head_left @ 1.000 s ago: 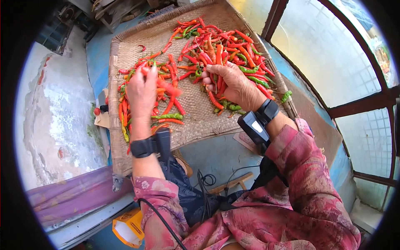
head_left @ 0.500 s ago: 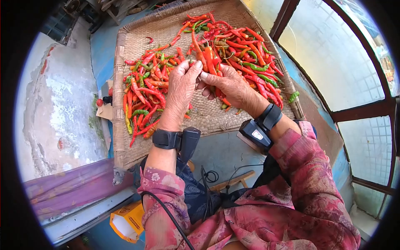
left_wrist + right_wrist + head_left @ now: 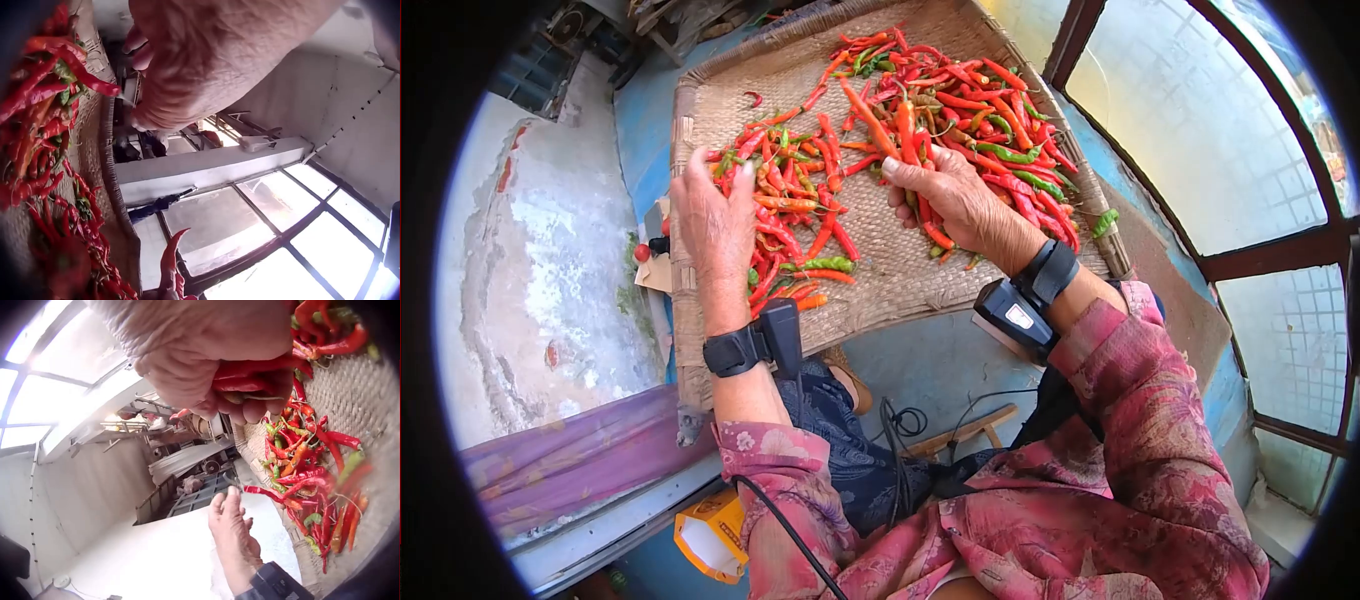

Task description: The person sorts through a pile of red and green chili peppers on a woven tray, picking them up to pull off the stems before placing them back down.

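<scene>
My right hand [image 3: 965,205] grips several red peppers, a long orange-red one [image 3: 868,118] slanting up past the thumb. In the right wrist view, red peppers [image 3: 240,384] lie inside the curled fingers of this hand [image 3: 187,344]. Over the left pile [image 3: 785,205] is my left hand [image 3: 718,225], its thumb and fingers apart. The right wrist view shows the left hand [image 3: 234,534] with its fingertips close to the stem of a red pepper [image 3: 265,492]; whether they touch is unclear. The left wrist view hides this hand's fingertips partly behind the palm [image 3: 219,56].
A shallow woven tray [image 3: 880,285] holds both piles, the larger one [image 3: 990,110] at the right. One green pepper [image 3: 1105,222] lies on its right rim. A small wooden stool [image 3: 975,432] and black cables [image 3: 895,425] are below, and an orange box [image 3: 712,530] stands at lower left.
My left hand has parted from the right and moved left over the left pile. The right hand stays in nearly the same place with its peppers, the long one now tilted further left.
</scene>
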Action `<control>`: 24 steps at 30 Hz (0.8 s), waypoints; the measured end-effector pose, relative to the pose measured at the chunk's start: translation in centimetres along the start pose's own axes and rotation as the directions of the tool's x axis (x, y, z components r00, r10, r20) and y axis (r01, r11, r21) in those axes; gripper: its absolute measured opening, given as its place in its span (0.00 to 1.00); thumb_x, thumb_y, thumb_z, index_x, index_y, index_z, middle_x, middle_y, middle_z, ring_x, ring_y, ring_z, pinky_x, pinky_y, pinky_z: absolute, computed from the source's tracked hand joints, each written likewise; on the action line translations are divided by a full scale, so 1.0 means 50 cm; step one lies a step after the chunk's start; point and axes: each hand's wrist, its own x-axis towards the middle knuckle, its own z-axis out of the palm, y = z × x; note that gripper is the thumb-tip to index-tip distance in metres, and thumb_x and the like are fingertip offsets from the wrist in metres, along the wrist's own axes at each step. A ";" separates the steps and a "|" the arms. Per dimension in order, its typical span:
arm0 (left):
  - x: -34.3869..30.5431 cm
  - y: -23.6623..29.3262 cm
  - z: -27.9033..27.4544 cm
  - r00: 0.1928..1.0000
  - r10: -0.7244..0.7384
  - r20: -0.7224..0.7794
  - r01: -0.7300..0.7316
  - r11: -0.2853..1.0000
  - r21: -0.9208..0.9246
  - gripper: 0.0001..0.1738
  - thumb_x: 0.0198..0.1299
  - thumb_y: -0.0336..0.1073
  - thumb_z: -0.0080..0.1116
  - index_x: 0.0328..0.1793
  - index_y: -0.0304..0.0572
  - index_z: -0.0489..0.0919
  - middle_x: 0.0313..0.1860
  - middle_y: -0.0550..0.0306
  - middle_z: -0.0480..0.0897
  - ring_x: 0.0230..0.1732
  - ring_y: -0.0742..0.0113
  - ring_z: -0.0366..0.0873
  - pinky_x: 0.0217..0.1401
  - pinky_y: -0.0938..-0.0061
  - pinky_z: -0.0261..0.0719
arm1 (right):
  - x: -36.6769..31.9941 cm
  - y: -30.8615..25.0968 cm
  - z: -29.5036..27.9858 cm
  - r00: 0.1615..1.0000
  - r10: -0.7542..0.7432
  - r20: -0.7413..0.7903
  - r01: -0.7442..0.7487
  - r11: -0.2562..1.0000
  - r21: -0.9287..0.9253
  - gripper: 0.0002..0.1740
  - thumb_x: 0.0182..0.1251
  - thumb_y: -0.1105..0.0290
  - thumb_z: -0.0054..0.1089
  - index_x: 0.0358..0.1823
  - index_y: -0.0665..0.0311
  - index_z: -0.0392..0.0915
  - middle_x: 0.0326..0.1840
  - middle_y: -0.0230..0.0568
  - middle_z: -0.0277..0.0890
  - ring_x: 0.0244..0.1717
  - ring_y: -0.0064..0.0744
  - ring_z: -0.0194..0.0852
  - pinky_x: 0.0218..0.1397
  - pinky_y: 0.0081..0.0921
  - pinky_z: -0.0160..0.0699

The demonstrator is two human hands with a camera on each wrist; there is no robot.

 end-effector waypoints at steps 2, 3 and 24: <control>-0.002 0.043 -0.003 0.842 -0.183 0.508 0.510 0.579 -0.636 0.22 0.60 0.48 0.56 0.49 0.36 0.75 0.31 0.66 0.74 0.31 0.77 0.70 0.32 0.80 0.68 | -0.003 -0.001 0.012 1.000 -0.013 0.025 0.015 0.997 -0.078 0.11 0.63 0.63 0.58 0.33 0.64 0.71 0.19 0.31 0.70 0.17 0.20 0.68 0.17 0.19 0.66; -0.003 0.080 -0.031 0.736 -0.100 0.669 0.650 0.380 -0.659 0.20 0.60 0.46 0.56 0.45 0.33 0.77 0.38 0.57 0.79 0.39 0.72 0.75 0.46 0.76 0.72 | 0.001 0.008 0.017 0.999 0.003 0.048 0.001 0.997 -0.074 0.11 0.62 0.63 0.58 0.33 0.63 0.71 0.19 0.31 0.70 0.18 0.20 0.68 0.17 0.19 0.67; -0.025 0.148 -0.018 0.517 0.179 0.837 0.828 0.146 -0.542 0.17 0.62 0.47 0.53 0.45 0.40 0.77 0.31 0.65 0.78 0.32 0.77 0.75 0.35 0.81 0.74 | 0.005 0.015 0.024 0.991 -0.014 0.134 0.038 0.983 -0.182 0.17 0.64 0.56 0.55 0.35 0.64 0.69 0.20 0.30 0.68 0.16 0.16 0.63 0.16 0.16 0.62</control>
